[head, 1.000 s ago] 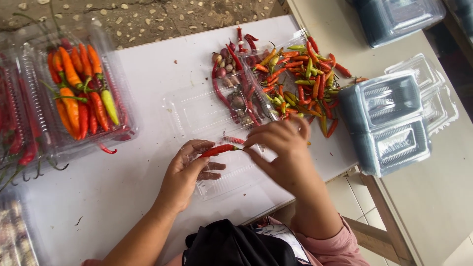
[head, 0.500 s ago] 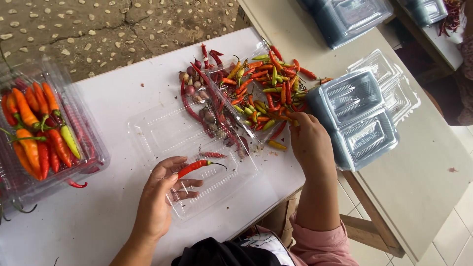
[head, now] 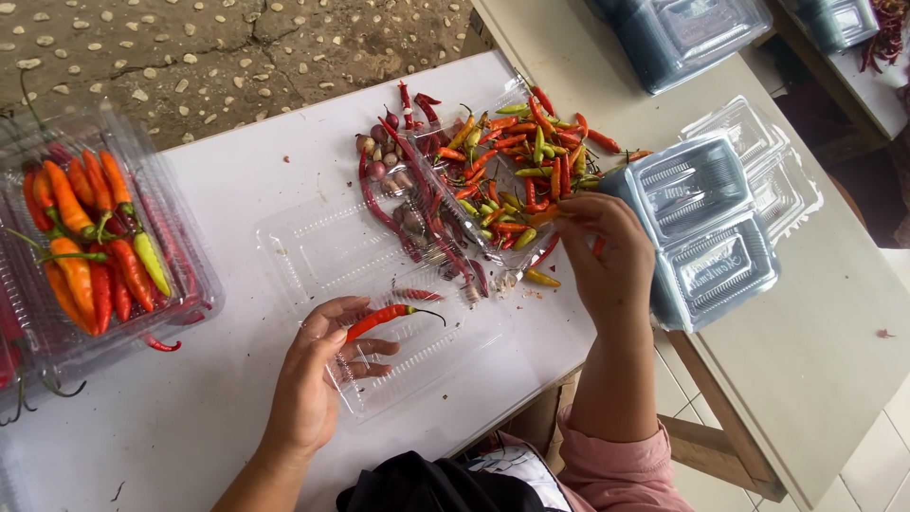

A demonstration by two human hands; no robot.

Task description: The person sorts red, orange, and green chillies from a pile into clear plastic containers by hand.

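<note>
Pinching a red chili (head: 379, 320) over the open clear clamshell tray (head: 313, 248), the left hand (head: 318, 379) has stayed put, while the right hand (head: 607, 251) has moved back to the mixed chili pile (head: 517, 171), fingers closed on an orange one. Earlier, both hands met at the tray.

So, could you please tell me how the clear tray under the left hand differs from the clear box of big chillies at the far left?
The open clear tray is nearly bare, with one small red chilli in it; the box at the far left is packed with long orange, red and green chillies. The tray lies flat and spread open under the left hand; the box is deeper. Both are clear plastic on the white table.
</note>
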